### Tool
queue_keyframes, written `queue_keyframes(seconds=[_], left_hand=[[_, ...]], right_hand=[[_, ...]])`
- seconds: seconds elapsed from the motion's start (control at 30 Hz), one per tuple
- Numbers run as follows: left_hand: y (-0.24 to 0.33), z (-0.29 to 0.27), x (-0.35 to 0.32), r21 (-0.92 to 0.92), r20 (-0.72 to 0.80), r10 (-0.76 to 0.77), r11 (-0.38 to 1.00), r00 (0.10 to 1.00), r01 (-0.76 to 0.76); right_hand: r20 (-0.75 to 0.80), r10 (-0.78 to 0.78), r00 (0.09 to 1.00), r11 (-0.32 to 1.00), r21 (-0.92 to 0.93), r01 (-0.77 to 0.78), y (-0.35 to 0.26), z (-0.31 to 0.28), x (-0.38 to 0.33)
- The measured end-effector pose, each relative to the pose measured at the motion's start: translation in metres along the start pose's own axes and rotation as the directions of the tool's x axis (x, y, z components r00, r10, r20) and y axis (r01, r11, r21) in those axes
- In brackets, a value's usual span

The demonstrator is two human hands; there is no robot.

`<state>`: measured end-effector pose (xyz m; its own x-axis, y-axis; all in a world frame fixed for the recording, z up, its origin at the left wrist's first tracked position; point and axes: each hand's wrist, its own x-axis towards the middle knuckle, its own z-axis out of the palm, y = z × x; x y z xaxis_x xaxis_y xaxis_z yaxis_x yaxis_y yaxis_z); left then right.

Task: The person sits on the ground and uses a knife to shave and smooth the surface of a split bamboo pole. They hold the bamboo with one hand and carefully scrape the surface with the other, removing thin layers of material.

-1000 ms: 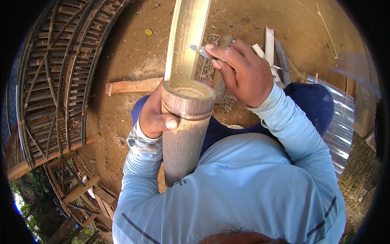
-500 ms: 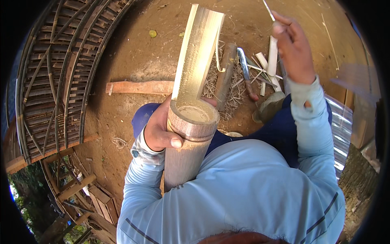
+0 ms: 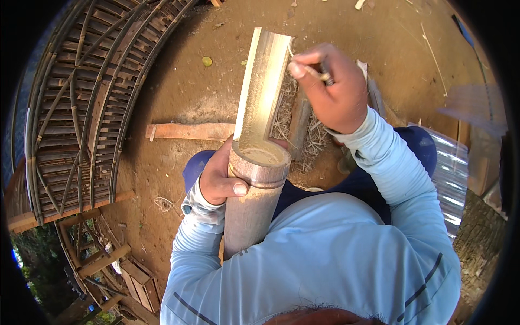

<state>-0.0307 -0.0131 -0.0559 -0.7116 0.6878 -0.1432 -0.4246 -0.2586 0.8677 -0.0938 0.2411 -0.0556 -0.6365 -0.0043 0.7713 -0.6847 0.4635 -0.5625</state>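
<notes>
Bamboo tube (image 3: pixel 252 211) in left hand (image 3: pixel 218 181), cutaway end (image 3: pixel 262 81) (pale inside) beyond grip

The bamboo tube (image 3: pixel 249 214) I grip is dusty grey-brown, with a dark line ringing it below a reddish-brown band, and its split upper part (image 3: pixel 264 81) shows pale yellow inside. Against the tube's near end, my shirt (image 3: pixel 336 260) is light blue with a dark stripe toward each side; my trousers (image 3: pixel 420 143) show navy either side of the tube. To its left lie an orange-brown plank (image 3: pixel 197 131) and a brown-barred slatted frame (image 3: pixel 103 111); to its right, straw-coloured shavings (image 3: pixel 314 146) and a silvery, white-streaked sheet (image 3: pixel 452 170).
</notes>
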Motion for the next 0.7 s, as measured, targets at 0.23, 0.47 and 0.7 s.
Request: queue_keyframes(seconds=[0.23, 0.47, 0.7], left_hand=[[-0.001, 0.002, -0.001, 0.094, -0.098, 0.054, 0.995, 0.994, -0.045], [-0.008, -0.017, -0.004, 0.039, 0.038, 0.019, 0.999, 0.999, -0.02], [-0.006, -0.004, -0.004, 0.033, -0.005, 0.031, 0.999, 0.999, -0.031]], right_hand=[[0.011, 0.566, 0.824, 0.444, 0.838, -0.316, 0.039, -0.048, 0.056], [0.181, 0.234, 0.955, 0.914, 0.293, -0.279, 0.036, -0.135, 0.084], [0.164, 0.516, 0.841, 0.853, -0.007, -0.522, 0.029, -0.055, -0.048]])
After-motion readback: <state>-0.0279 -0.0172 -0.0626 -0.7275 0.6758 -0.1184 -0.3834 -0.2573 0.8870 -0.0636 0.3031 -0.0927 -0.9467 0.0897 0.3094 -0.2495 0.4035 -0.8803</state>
